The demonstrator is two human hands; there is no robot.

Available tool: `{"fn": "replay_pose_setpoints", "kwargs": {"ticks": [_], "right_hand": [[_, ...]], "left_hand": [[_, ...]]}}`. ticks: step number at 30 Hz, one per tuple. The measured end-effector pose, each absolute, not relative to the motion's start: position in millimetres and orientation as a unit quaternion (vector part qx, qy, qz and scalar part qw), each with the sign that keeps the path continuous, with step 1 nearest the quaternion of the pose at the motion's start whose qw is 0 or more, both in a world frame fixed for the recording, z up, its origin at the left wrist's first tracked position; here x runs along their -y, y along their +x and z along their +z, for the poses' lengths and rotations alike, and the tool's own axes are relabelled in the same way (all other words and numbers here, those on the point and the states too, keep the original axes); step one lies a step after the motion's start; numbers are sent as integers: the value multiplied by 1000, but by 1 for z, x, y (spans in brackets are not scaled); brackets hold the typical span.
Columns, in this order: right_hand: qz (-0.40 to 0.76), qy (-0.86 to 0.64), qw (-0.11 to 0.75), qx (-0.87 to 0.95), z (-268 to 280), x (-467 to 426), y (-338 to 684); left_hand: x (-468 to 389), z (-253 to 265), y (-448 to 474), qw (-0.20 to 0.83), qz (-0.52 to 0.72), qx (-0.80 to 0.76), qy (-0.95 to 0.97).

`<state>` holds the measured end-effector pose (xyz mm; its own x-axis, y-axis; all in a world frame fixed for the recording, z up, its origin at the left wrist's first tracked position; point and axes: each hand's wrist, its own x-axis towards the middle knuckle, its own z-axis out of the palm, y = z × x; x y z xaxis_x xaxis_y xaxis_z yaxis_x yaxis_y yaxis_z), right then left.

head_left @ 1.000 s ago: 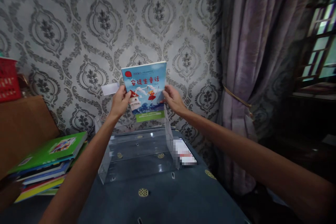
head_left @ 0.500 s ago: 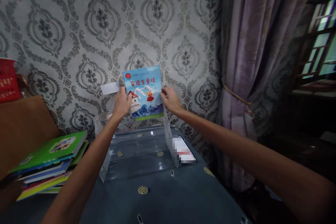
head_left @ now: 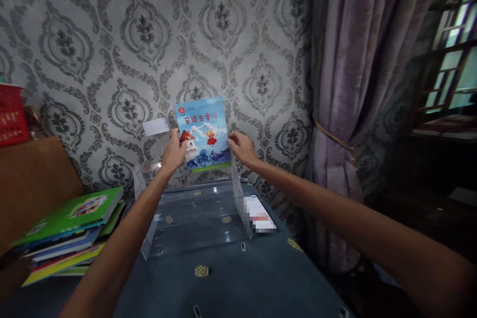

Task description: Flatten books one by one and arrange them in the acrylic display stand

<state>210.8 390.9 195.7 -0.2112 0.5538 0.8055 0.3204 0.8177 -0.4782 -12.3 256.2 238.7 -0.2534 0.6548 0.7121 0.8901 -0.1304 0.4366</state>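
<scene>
A thin picture book (head_left: pixel 204 131) with a blue cover, red Chinese title and painted waves is held up between my two hands, facing me. My left hand (head_left: pixel 175 151) grips its left edge, fingers partly behind it. The right edge is pinched by my right hand (head_left: pixel 242 149). Below the book stands a clear plastic holder (head_left: pixel 238 194) with see-through side walls, on a dark blue-grey patterned cloth (head_left: pixel 223 278). The book's lower edge is near the back of the holder; whether they touch I cannot tell.
Left of my arm lies a stack of books (head_left: pixel 74 223), a green one on top. Behind it are a brown board (head_left: pixel 37 174) and a red basket (head_left: pixel 13 114). A phone (head_left: pixel 261 213) lies right of the holder. A white label (head_left: pixel 155 126) is on the wall; a curtain (head_left: pixel 339 109) hangs right.
The book has tilted slightly and its top has dropped a little, with both hands still on its edges. My right hand has lowered slightly. The holder and the book stack stay in place.
</scene>
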Motion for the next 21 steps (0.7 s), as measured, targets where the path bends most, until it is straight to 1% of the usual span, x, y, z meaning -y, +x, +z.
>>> {"fn": "replay_pose_setpoints", "kwargs": {"ticks": [4,10,14,17,21], "right_hand": [[100,-293,556,771,194,-392,213],[106,-305,535,781,183,-388,218],[123,-312,533,777,181,-385,219],[144,-312,543,766,186,-386,216],[181,-307,556,751,198,-393,207]], "left_hand": [[-252,241,-8,169,-427,660,-595],[-255,229,-13,146,-393,684,-597],[-256,224,-16,136,-409,662,-614],[-258,223,-16,131,-446,642,-610],[-261,224,-12,118,-459,652,-592]]}}
